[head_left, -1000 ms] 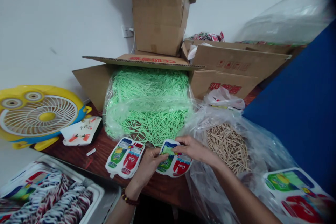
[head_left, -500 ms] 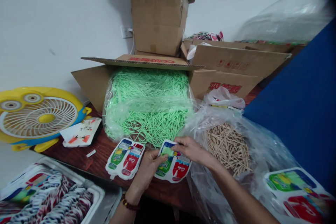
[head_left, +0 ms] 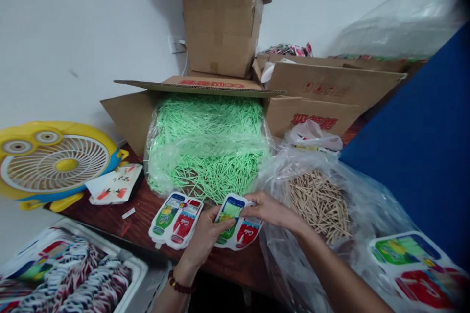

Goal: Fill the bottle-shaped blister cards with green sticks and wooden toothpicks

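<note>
Both my hands hold a bottle-print packet [head_left: 238, 222] just above the table's front edge. My left hand [head_left: 205, 239] grips its lower left side with the thumb on the green bottle. My right hand [head_left: 270, 210] pinches the top right edge, fingers closed. A second bottle-print packet [head_left: 175, 220] lies flat on the table to the left. Behind them a clear bag of green sticks [head_left: 207, 146] spills from an open carton. A clear bag of wooden sticks [head_left: 317, 203] lies under my right wrist.
A yellow cartoon fan [head_left: 51, 161] stands at the left with a white printed pouch [head_left: 113, 185] beside it. A tray of striped packets [head_left: 73, 279] sits bottom left. Cardboard boxes [head_left: 222, 29] are stacked against the wall. More bottle-print packets [head_left: 414, 266] lie bottom right, beside a blue panel [head_left: 422, 146].
The packet in my hands has tilted and shifted slightly left and up. My right hand moved to pinch its top right edge. The other objects have not moved.
</note>
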A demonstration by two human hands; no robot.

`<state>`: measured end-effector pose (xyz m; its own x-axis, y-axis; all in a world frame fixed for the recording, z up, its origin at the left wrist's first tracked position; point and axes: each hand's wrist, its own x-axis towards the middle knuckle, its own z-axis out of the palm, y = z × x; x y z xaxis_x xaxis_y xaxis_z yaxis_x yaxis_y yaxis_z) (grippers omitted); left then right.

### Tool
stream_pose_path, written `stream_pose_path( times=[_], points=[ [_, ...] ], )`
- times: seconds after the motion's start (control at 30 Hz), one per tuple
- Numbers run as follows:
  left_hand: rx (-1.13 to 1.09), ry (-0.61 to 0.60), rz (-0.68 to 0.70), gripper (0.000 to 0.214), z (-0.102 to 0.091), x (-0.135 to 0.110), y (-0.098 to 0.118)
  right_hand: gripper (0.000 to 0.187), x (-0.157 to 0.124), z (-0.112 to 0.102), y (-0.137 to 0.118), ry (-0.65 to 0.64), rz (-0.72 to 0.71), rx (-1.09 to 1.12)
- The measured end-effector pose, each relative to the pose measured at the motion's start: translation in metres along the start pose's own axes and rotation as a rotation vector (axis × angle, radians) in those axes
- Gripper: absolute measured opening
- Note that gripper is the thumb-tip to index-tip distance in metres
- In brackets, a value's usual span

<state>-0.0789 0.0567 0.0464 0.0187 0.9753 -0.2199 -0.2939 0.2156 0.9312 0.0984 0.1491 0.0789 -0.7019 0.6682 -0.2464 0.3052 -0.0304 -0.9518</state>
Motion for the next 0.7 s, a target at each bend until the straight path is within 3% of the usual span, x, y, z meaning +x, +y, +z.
stream_pose_path(
  times=[0.13, 0.5, 0.7],
  points=[
    [-0.064, 0.005, -0.004, 0.024, 0.0021, -0.0011, -0.0019, 0.019, 0.0012, -0.0007, -0.001, 0.054, -0.005, -0.028],
    [-0.046, 0.002, -0.003, 0.027, 0.0064, -0.0033, -0.0041, 0.016, 0.0049, 0.0, 0.0045, 0.035, 0.008, -0.078],
    [-0.03, -0.056, -0.065, 0.032, -0.0002, -0.0046, -0.0037, 0.015, 0.0032, 0.0022, 0.0035, 0.064, -0.018, -0.086]
  ],
)
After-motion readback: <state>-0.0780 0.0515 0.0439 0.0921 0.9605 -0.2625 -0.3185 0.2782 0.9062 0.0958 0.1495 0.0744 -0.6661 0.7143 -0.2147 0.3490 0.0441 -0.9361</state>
